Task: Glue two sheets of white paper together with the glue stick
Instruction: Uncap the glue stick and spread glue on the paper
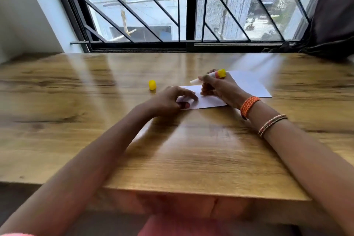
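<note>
Two white paper sheets lie on the wooden table [191,149]. The nearer sheet [206,101] sits under both hands; the farther sheet [251,84] lies behind it to the right. My left hand [170,99] presses fingertips on the near sheet's left end. My right hand [220,90] grips the uncapped glue stick [208,77], its white tip pointing left above the near sheet and its yellow base up at the right. The yellow cap [152,85] stands on the table left of the sheets.
A barred window [187,5] runs along the table's far edge. A dark curtain [333,15] hangs at the right. A white wall [24,15] is on the left. The table's near edge is close to my body.
</note>
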